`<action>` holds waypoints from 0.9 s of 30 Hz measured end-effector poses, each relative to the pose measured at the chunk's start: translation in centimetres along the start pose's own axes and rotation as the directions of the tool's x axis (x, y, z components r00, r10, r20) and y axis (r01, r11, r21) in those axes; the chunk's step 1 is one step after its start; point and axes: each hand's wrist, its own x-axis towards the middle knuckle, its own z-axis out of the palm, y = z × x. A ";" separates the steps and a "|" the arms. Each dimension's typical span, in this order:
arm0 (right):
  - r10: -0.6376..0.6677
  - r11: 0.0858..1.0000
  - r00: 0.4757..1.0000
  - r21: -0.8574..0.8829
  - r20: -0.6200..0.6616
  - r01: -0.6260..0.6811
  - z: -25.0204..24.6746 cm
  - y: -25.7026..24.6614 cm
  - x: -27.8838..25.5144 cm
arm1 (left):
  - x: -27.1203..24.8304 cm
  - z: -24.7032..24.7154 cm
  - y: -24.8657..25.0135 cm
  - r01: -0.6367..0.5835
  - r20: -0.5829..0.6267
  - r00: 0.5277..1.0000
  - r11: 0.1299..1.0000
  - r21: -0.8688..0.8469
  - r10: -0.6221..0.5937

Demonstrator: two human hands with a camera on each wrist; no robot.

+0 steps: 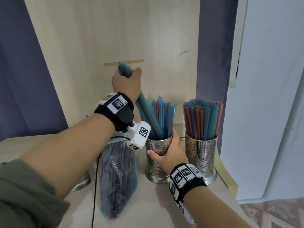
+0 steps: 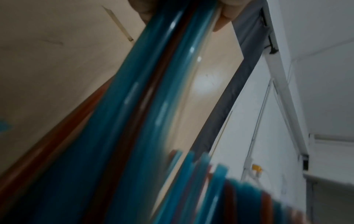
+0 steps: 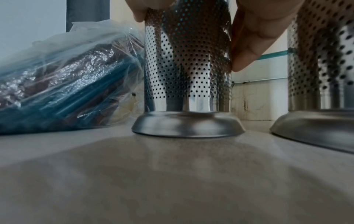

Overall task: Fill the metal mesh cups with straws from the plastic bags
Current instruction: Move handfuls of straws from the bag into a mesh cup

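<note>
My left hand [image 1: 127,80] grips a bundle of blue and red straws [image 1: 148,115] near its top; the bundle slants down, its lower ends inside the middle mesh cup [image 1: 158,162]. In the left wrist view the same held straws [image 2: 153,98] fill the frame, with my fingers [image 2: 223,18] curled round them. My right hand [image 1: 169,153] wraps round the middle cup [image 3: 186,68], thumb on its left side, and the cup stands on the tabletop. A second mesh cup [image 1: 201,155], packed with straws, stands to the right. A clear plastic bag of straws [image 1: 117,176] lies left of the middle cup.
Another metal cup base [image 1: 82,182] shows partly behind my left forearm. A black cable [image 1: 95,186] runs down over the table beside the bag. A wooden back panel [image 1: 98,38] rises behind the cups, and the table edge lies just right of the full cup.
</note>
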 end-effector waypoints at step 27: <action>-0.028 0.999 1.000 0.014 -0.005 0.028 -0.4 -0.3 -0.4 | -3.1 -1.5 -6.6 -0.181 0.481 0.877 0.910 0.372 -0.022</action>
